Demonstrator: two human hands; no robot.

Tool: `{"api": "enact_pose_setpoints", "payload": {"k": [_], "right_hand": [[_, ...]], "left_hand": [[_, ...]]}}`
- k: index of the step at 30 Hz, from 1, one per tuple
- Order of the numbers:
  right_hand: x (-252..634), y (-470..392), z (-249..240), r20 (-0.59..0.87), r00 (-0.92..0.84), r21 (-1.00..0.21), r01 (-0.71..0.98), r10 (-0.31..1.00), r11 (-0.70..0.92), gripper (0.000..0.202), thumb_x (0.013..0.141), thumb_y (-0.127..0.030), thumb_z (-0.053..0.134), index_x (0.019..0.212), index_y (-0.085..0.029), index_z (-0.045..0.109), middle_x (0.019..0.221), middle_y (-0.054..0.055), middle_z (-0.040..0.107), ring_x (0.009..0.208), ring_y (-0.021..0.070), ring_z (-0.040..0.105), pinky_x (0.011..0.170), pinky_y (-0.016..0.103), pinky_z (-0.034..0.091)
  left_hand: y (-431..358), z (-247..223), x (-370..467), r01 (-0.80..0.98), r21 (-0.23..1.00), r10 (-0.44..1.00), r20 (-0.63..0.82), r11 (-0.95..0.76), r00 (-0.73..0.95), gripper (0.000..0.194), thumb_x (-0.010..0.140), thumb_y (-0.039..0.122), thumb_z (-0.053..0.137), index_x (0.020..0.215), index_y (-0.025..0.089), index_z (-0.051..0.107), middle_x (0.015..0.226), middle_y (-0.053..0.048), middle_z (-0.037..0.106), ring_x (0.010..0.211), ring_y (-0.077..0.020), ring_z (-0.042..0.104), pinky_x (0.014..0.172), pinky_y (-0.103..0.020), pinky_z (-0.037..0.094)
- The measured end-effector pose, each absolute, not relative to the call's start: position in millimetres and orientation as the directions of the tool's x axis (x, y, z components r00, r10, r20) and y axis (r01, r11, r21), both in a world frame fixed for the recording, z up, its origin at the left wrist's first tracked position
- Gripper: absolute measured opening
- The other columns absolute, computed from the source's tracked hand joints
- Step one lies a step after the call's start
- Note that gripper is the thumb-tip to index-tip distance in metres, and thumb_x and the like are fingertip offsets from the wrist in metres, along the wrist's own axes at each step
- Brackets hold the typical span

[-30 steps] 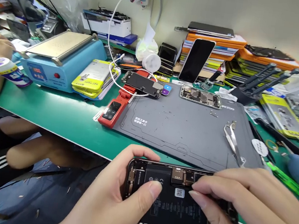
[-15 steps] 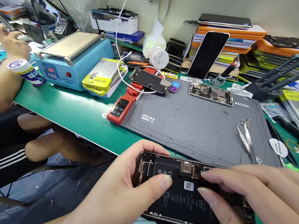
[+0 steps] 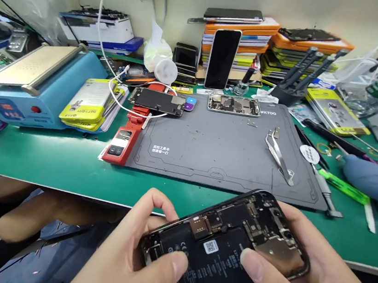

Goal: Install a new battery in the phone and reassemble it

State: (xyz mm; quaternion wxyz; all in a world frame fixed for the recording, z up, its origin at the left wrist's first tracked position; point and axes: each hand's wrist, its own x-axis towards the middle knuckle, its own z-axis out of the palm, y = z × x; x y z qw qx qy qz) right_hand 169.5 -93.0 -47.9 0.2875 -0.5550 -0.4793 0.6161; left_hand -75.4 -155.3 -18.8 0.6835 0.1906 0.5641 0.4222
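An opened phone (image 3: 226,253) lies between my two hands, its black battery (image 3: 207,267) and circuit board facing up. My left hand (image 3: 146,256) grips its left end, thumb pressed on the battery and fingers behind the far edge. Around the right end is my right hand (image 3: 304,272), thumb resting on the battery's right part and the other fingers mostly hidden beneath. The phone tilts, right end higher in view. Beyond it, metal tweezers (image 3: 279,158) lie on the grey work mat (image 3: 188,146), and an opened phone housing (image 3: 234,104) sits at the mat's back edge.
A red clamp-like device (image 3: 122,144) with a detached phone screen (image 3: 159,101) across it stands left of the mat. Farther left are yellow battery boxes (image 3: 85,100) and a blue machine (image 3: 42,90). A blue air blower (image 3: 374,180) lies right. Another person's leg (image 3: 39,224) is lower left.
My right hand has shifted from over the phone's inside to hold its right end. The phone has turned, right end raised in view. The view has swung right.
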Motion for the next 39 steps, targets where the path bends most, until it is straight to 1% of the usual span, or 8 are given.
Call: {"api": "enact_pose_setpoints", "payload": {"k": [6, 9, 18, 22, 24, 27, 32, 39], "right_hand": [[153, -82, -26, -0.367, -0.414, -0.929, 0.202, 0.833, -0.309, 0.038, 0.081, -0.046, 0.093, 0.116, -0.035, 0.085, 0.091, 0.009, 0.087, 0.073, 0.0323, 0.087, 0.063, 0.033, 0.072], [149, -81, -28, -0.321, -0.36, -0.946, 0.171, 0.876, -0.277, 0.039, 0.086, -0.044, 0.092, 0.122, -0.036, 0.083, 0.099, 0.01, 0.088, 0.077, 0.0342, 0.088, 0.066, 0.038, 0.074], [145, -90, -36, -0.285, -0.337, -0.958, 0.115, 0.897, -0.261, 0.039, 0.091, -0.045, 0.09, 0.126, -0.036, 0.077, 0.111, 0.008, 0.089, 0.089, 0.0352, 0.089, 0.068, 0.038, 0.076], [150, -94, -47, -0.104, -0.265, -0.966, 0.256, 0.959, -0.034, 0.047, 0.098, -0.047, 0.085, 0.142, -0.038, 0.07, 0.121, 0.008, 0.087, 0.096, 0.0311, 0.089, 0.068, 0.033, 0.076], [154, -95, -51, 0.078, -0.232, -0.886, 0.43, 0.97, 0.174, 0.05, 0.102, -0.048, 0.081, 0.149, -0.037, 0.068, 0.137, 0.008, 0.08, 0.118, 0.0323, 0.083, 0.091, 0.041, 0.075], [160, -98, -48, 0.323, -0.269, -0.68, 0.601, 0.907, 0.421, 0.033, 0.109, -0.035, 0.073, 0.142, -0.038, 0.072, 0.156, 0.005, 0.063, 0.147, 0.034, 0.063, 0.13, 0.054, 0.048], [162, -95, -34, 0.416, -0.596, -0.462, 0.512, 0.687, 0.724, 0.033, 0.106, -0.012, 0.067, 0.13, -0.033, 0.073, 0.145, 0.006, 0.061, 0.152, 0.03, 0.053, 0.124, 0.048, 0.043], [154, -87, -30, 0.382, -0.723, -0.342, 0.468, 0.576, 0.815, 0.027, 0.106, -0.009, 0.067, 0.127, -0.025, 0.072, 0.143, 0.01, 0.06, 0.147, 0.03, 0.051, 0.12, 0.047, 0.041]], "left_hand": [[-143, -8, -72, -0.022, 0.828, 0.826, -0.557, 0.56, 0.088, 0.021, 0.094, 0.045, 0.084, 0.106, 0.027, 0.082, 0.085, -0.001, 0.079, 0.074, -0.018, 0.069, 0.066, -0.025, 0.049], [-140, -10, -64, -0.008, 0.855, 0.851, -0.515, 0.518, 0.1, 0.009, 0.094, 0.034, 0.081, 0.1, 0.028, 0.082, 0.09, 0.0, 0.082, 0.079, -0.018, 0.073, 0.07, -0.024, 0.055], [-144, -14, -57, -0.031, 0.825, 0.825, -0.561, 0.564, 0.07, 0.011, 0.094, 0.033, 0.082, 0.103, 0.028, 0.079, 0.091, 0.002, 0.081, 0.084, -0.0185, 0.074, 0.075, -0.024, 0.057], [-142, -16, -57, -0.062, 0.812, 0.814, -0.577, 0.581, 0.072, 0.013, 0.092, 0.032, 0.083, 0.104, 0.028, 0.081, 0.092, 0.001, 0.082, 0.085, -0.0181, 0.073, 0.076, -0.023, 0.057], [-141, -16, -58, -0.094, 0.791, 0.797, -0.6, 0.604, 0.075, 0.014, 0.091, 0.033, 0.083, 0.103, 0.027, 0.082, 0.092, 0.001, 0.08, 0.086, -0.018, 0.071, 0.076, -0.023, 0.055], [-140, -16, -62, -0.117, 0.766, 0.775, -0.622, 0.632, 0.112, 0.014, 0.092, 0.032, 0.083, 0.105, 0.027, 0.082, 0.095, 0.001, 0.079, 0.089, -0.0174, 0.068, 0.077, -0.023, 0.054], [-139, -16, -67, -0.073, 0.799, 0.799, -0.583, 0.597, 0.149, 0.015, 0.099, 0.032, 0.077, 0.112, 0.03, 0.085, 0.094, 0.003, 0.075, 0.089, -0.0167, 0.064, 0.078, -0.025, 0.05], [-139, -16, -66, 0.043, 0.841, 0.831, -0.54, 0.539, 0.135, 0.006, 0.099, 0.028, 0.071, 0.098, 0.03, 0.077, 0.088, 0.005, 0.071, 0.091, -0.0194, 0.071, 0.073, -0.027, 0.048]]}}
